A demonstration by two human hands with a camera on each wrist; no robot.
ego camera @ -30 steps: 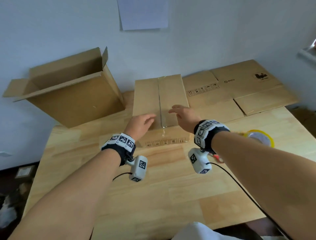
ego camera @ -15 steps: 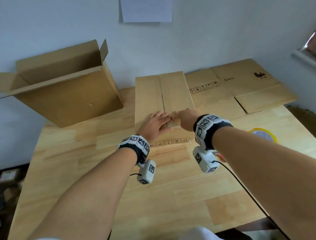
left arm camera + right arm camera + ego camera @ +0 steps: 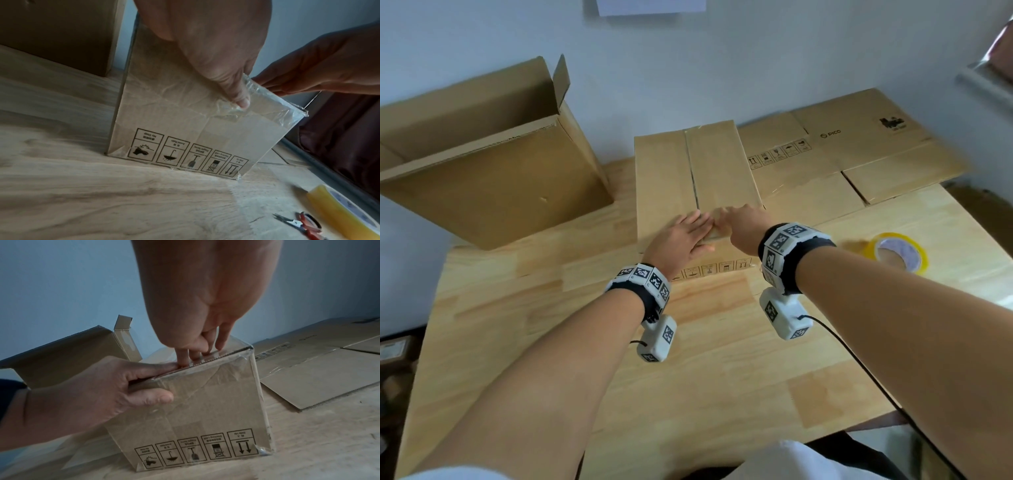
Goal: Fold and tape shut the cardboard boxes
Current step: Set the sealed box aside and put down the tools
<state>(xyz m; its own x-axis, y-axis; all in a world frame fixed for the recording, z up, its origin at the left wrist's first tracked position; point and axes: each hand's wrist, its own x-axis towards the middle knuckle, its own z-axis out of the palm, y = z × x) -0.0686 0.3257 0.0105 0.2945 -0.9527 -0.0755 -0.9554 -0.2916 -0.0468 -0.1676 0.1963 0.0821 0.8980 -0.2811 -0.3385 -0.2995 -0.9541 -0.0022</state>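
Your left hand (image 3: 686, 238) lies flat on the near end of the closed box (image 3: 698, 178), fingers straight across the top and thumb down on the front face, which the right wrist view shows clearly. Your right hand (image 3: 741, 226) presses its fingertips (image 3: 202, 352) onto the top near edge beside the left fingers, so the two hands touch at the centre seam; its fingers are bent at the tips and press rather than grasp. A second ago your hands were apart, on either side of the seam, and half a second ago they had just met; now they sit together slightly nearer the front edge. Clear tape (image 3: 273, 100) covers the near top edge and front face of the box, wrinkled over the printed handling symbols. The box stands on the wooden table (image 3: 722, 377), in the same spot as before, between the open box (image 3: 493, 185) on the left and the flattened cardboard sheets (image 3: 852, 161) at the right. The yellow tape roll (image 3: 897, 251) lies on the table to your right, and red-handled scissors (image 3: 302, 224) lie near it.
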